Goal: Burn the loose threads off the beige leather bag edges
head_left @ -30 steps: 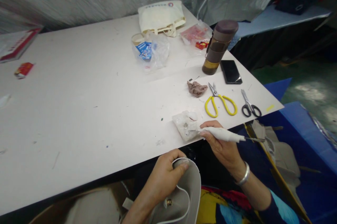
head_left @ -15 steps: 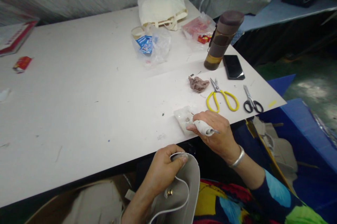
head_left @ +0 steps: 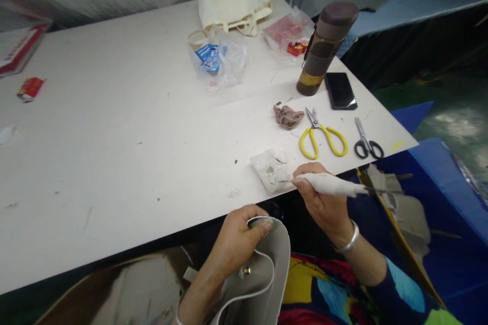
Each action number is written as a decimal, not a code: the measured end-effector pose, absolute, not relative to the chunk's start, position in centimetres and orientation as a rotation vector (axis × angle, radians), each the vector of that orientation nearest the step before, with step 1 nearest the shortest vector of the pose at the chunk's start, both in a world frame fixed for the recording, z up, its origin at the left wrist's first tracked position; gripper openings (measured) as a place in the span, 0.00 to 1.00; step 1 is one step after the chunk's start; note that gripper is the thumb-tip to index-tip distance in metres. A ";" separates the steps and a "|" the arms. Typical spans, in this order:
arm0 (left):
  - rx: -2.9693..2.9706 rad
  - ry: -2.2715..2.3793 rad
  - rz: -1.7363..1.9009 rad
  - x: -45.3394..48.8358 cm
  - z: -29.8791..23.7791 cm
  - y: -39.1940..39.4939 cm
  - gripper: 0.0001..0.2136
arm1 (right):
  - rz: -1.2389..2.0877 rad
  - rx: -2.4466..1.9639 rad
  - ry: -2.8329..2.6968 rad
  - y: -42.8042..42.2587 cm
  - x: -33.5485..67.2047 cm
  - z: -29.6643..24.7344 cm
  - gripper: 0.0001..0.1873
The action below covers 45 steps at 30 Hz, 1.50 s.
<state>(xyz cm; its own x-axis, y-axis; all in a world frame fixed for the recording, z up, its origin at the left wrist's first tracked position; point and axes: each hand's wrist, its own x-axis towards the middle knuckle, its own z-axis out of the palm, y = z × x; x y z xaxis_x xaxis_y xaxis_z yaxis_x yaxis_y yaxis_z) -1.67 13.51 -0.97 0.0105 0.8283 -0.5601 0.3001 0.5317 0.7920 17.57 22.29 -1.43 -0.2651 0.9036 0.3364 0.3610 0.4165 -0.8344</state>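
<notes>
My left hand (head_left: pixel 238 236) is closed on the upper edge of a light grey bag (head_left: pixel 281 251), thumb on the near side. The bag stands open below the table edge, with a small gold-coloured stud (head_left: pixel 247 270) on its inside. Between the fingers of my right hand (head_left: pixel 328 213) is a thin metal-tipped tool with a white-wrapped handle (head_left: pixel 330 184), lying nearly level. Its tip points left, over or against the near part of a crumpled whitish pad (head_left: pixel 263 167) at the table's front edge; contact is unclear. The pad has a small dark spot.
Yellow-handled scissors (head_left: pixel 334 143), black-handled scissors (head_left: pixel 376 150) and a crumpled brown cloth (head_left: pixel 288 117) lie beyond the pad. A bottle (head_left: pixel 324 50), phone (head_left: pixel 340 91), plastic bag (head_left: pixel 232 60) and cream tote bag (head_left: pixel 232 2) are farther back. Beige pieces (head_left: pixel 409 218) are at lower right.
My right hand has shifted slightly right and turned the tool from pointing steeply to nearly level, with its tip now by the pad's near part. My left hand keeps its hold.
</notes>
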 end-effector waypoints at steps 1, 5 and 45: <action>0.994 1.555 0.541 -1.6 -0.9 13.5 0.07 | 0.896 -1.111 -1.732 21.5 17.7 -1.7 0.13; 0.991 1.544 0.539 -1.4 -0.9 13.6 0.07 | 1.309 -1.127 -1.512 18.6 17.8 -3.1 0.16; 0.662 1.410 0.755 -2.0 -2.8 13.2 0.10 | 1.014 -1.197 -1.411 19.0 18.1 -3.9 0.12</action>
